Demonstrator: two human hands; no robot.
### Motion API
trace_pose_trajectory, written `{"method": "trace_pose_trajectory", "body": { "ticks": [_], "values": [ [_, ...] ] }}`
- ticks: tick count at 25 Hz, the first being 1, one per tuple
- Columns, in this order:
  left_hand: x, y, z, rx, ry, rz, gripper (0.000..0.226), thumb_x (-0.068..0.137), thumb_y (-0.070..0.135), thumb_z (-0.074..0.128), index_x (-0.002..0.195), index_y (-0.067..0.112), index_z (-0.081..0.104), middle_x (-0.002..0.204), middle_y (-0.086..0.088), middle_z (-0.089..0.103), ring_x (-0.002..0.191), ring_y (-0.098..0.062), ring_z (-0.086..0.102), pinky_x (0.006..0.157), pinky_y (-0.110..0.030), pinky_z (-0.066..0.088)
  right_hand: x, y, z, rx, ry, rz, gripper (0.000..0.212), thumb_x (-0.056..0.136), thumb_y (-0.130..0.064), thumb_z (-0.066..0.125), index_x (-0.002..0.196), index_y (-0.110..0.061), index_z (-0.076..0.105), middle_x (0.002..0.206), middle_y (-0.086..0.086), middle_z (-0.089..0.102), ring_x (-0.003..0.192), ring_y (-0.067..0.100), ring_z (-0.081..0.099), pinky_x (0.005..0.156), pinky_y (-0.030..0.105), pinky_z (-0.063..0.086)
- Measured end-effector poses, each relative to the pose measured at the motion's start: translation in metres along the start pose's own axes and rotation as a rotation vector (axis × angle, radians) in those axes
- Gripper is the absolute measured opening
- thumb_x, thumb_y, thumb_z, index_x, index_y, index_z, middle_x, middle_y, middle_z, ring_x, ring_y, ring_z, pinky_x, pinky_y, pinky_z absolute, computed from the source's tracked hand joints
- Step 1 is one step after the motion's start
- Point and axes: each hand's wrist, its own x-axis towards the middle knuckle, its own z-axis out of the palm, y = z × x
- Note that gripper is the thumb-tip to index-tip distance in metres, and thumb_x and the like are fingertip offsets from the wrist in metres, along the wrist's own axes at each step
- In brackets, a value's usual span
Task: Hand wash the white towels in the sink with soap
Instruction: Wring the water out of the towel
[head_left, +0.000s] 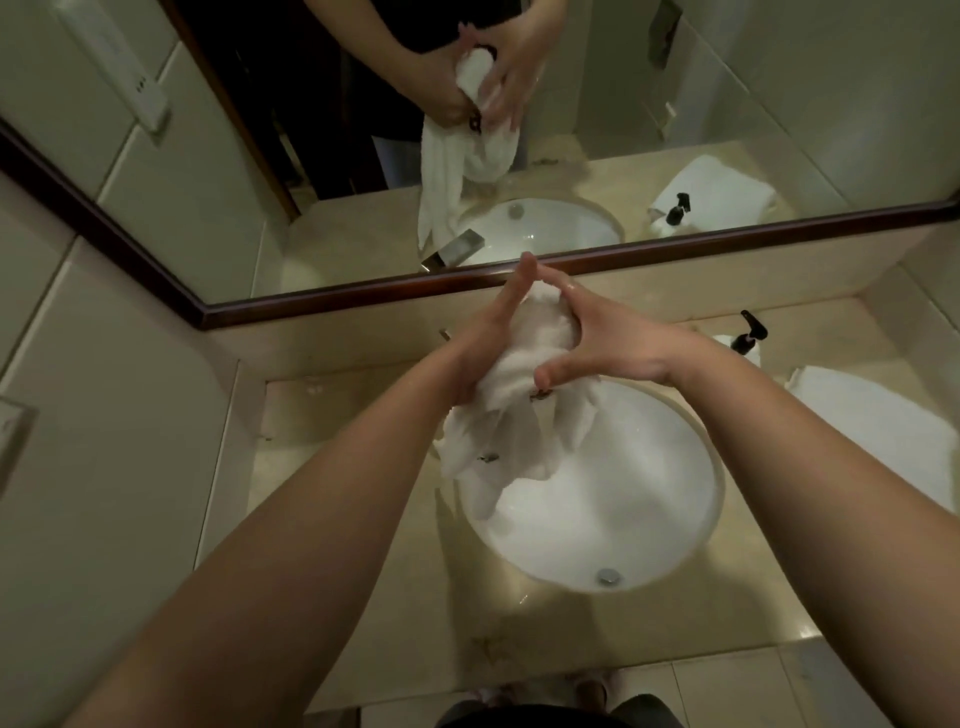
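A wet white towel (511, 415) hangs bunched between my two hands above the far left rim of the round white sink (649, 519). My left hand (488, 332) presses against the towel's left side with its fingers stretched out straight. My right hand (608, 343) lies on the towel's right side, fingers spread and thumb pressing the cloth. The towel's lower folds drape into the basin. The tap is hidden behind the towel and my hands.
A second folded white towel (872, 421) lies on the beige counter (363, 467) right of the sink. A black pump soap bottle (748, 338) stands at the back right. A mirror (571, 156) with a dark frame runs along the back wall.
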Motion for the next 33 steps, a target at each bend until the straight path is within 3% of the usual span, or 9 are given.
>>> {"method": "trace_pose_trajectory", "body": {
  "ticks": [4,7,12,17,21,26,29,31,33],
  "values": [
    [0.008,0.003,0.000,0.074,0.024,-0.076,0.097,0.079,0.087,0.039,0.119,0.004,0.067,0.116,-0.023,0.069,0.110,-0.041,0.065,0.101,-0.054,0.050,0.003,0.003,-0.007,-0.023,0.059,0.006,0.065,0.064,-0.023,0.091,0.118,-0.028,0.055,0.102,-0.012,0.069,0.091,-0.001,0.067,0.075,0.015,0.051],
    [0.010,-0.003,-0.003,0.139,0.073,-0.047,0.077,0.082,0.080,0.046,0.124,0.018,0.065,0.117,-0.014,0.072,0.108,-0.032,0.069,0.098,-0.049,0.053,-0.001,0.002,-0.018,-0.052,0.152,-0.001,0.040,0.072,-0.020,0.086,0.106,-0.023,0.066,0.091,-0.007,0.073,0.079,0.002,0.069,0.066,0.015,0.052],
    [0.007,-0.017,0.003,0.420,0.060,0.119,0.072,0.069,0.044,0.086,0.132,0.028,0.055,0.118,0.004,0.070,0.107,-0.015,0.069,0.092,-0.039,0.057,-0.002,0.016,-0.031,0.168,0.286,0.088,0.033,0.075,-0.026,0.082,0.105,-0.020,0.070,0.092,-0.001,0.076,0.082,0.012,0.073,0.070,0.026,0.059],
    [0.016,-0.020,0.019,0.383,0.337,0.168,0.076,0.070,0.027,0.089,0.134,0.024,0.047,0.119,0.003,0.063,0.104,-0.014,0.065,0.089,-0.039,0.058,-0.009,0.032,-0.038,0.717,0.162,0.196,0.039,0.096,-0.036,0.056,0.120,-0.005,0.063,0.105,0.011,0.072,0.094,0.022,0.071,0.074,0.030,0.058],
    [0.020,-0.006,0.017,0.564,0.326,0.150,0.061,0.072,0.032,0.087,0.126,0.026,0.059,0.114,0.011,0.063,0.100,-0.002,0.062,0.088,-0.031,0.056,0.001,0.049,-0.039,0.367,0.547,0.315,0.027,0.101,-0.037,0.050,0.103,-0.017,0.067,0.105,0.004,0.071,0.089,0.014,0.067,0.076,0.028,0.054],
    [0.024,0.003,0.016,0.415,0.322,0.101,0.033,0.074,0.027,0.083,0.105,0.023,0.074,0.105,-0.002,0.072,0.095,-0.020,0.070,0.089,-0.046,0.058,0.005,0.057,-0.044,0.067,0.616,0.259,0.035,0.098,-0.043,0.052,0.100,-0.011,0.065,0.097,0.006,0.065,0.092,0.020,0.058,0.076,0.032,0.044],
    [0.029,0.010,0.026,0.202,0.300,0.056,0.039,0.072,0.017,0.071,0.108,0.002,0.070,0.098,-0.014,0.070,0.089,-0.031,0.068,0.084,-0.045,0.055,-0.003,0.049,-0.046,0.121,0.428,-0.015,0.053,0.088,-0.053,0.061,0.133,-0.026,0.051,0.131,-0.004,0.056,0.117,0.008,0.054,0.094,0.023,0.046],
    [0.031,0.011,0.029,0.116,0.281,0.020,0.045,0.066,0.019,0.063,0.106,0.000,0.070,0.097,-0.018,0.068,0.089,-0.032,0.066,0.079,-0.040,0.052,-0.009,0.049,-0.041,0.130,0.218,-0.037,0.064,0.079,-0.051,0.070,0.136,-0.030,0.050,0.130,-0.008,0.058,0.115,0.005,0.058,0.092,0.022,0.050],
    [0.031,0.012,0.029,0.050,0.264,-0.001,0.042,0.064,0.020,0.061,0.102,0.004,0.072,0.097,-0.017,0.069,0.089,-0.030,0.067,0.075,-0.035,0.054,-0.011,0.056,-0.035,0.121,0.203,-0.014,0.056,0.078,-0.038,0.079,0.129,-0.029,0.057,0.119,-0.007,0.065,0.107,0.010,0.063,0.091,0.030,0.055]
  ]
}}
